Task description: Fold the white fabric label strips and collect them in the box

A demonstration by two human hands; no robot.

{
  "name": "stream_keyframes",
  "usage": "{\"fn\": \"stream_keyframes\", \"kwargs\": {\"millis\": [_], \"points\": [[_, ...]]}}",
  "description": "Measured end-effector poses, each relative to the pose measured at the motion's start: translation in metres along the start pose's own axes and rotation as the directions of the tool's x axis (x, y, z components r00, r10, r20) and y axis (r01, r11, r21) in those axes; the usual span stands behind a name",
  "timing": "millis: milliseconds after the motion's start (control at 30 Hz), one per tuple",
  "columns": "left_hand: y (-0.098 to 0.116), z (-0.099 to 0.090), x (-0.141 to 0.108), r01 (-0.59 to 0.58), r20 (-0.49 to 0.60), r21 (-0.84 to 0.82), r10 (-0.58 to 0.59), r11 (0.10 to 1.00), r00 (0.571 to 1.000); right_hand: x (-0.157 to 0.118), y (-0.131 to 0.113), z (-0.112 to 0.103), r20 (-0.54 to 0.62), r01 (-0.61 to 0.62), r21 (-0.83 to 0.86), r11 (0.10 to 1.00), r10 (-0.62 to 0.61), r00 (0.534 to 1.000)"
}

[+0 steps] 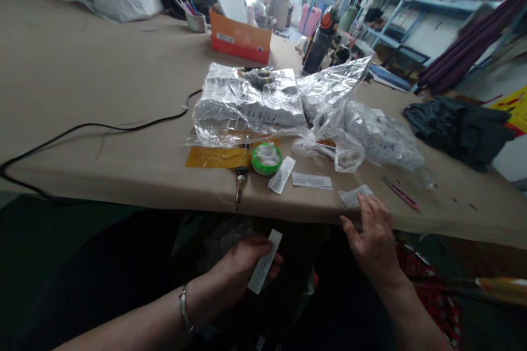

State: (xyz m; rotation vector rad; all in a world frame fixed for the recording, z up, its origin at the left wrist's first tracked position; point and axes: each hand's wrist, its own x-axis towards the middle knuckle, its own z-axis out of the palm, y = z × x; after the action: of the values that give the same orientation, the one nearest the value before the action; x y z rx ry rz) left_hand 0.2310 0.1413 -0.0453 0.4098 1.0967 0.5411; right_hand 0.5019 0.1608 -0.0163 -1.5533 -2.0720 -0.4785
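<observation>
My left hand, below the table's front edge, is closed around a narrow printed label strip. With its fingers spread, my right hand reaches over the edge and touches a small clear plastic bag with its fingertips. Left of that bag lies another printed strip. Beside it is a small whitish packet. A soldering iron rests with its tip pointing at the table's edge, next to a green round tub filled with white material. Pink-handled tweezers lie right of my right hand.
Large clear plastic bags of goods sit mid-table, one bearing handwriting. A black cord runs left and over the edge. Behind stand an orange box and a pen cup. Dark cloth lies at the right.
</observation>
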Motion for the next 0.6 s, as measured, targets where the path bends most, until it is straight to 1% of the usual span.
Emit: {"fn": "stream_keyframes", "kwargs": {"millis": [67,133,167,300,467,533,600], "points": [[-0.001,0.004,-0.003,0.036,0.004,0.010,-0.036,0.999,0.999,-0.003,0.017,0.001,0.098,0.006,-0.080,0.997,0.001,0.995],[-0.001,0.010,-0.009,0.038,0.040,-0.004,-0.038,0.999,0.998,-0.006,0.027,0.002,0.145,0.028,-0.054,0.998,-0.019,0.989],[-0.002,0.014,-0.012,0.028,0.059,-0.016,-0.027,0.999,0.998,-0.008,0.031,0.002,0.140,0.033,-0.020,0.999,-0.030,0.990],[-0.013,0.024,-0.028,-0.026,0.070,-0.044,0.029,0.999,0.997,-0.013,0.038,0.004,0.046,0.034,0.093,0.995,-0.038,0.998],[-0.027,0.026,-0.055,-0.099,0.069,-0.026,0.101,0.995,0.993,-0.011,0.041,0.003,-0.087,0.008,0.178,0.984,0.007,0.996],[-0.027,0.026,-0.064,-0.116,0.046,-0.016,0.117,0.993,0.992,-0.007,0.037,-0.003,-0.158,-0.005,0.215,0.977,0.040,0.987],[-0.025,0.027,-0.071,-0.131,0.022,-0.021,0.131,0.991,0.991,-0.004,0.024,-0.012,-0.229,-0.011,0.259,0.966,0.073,0.971]]}}
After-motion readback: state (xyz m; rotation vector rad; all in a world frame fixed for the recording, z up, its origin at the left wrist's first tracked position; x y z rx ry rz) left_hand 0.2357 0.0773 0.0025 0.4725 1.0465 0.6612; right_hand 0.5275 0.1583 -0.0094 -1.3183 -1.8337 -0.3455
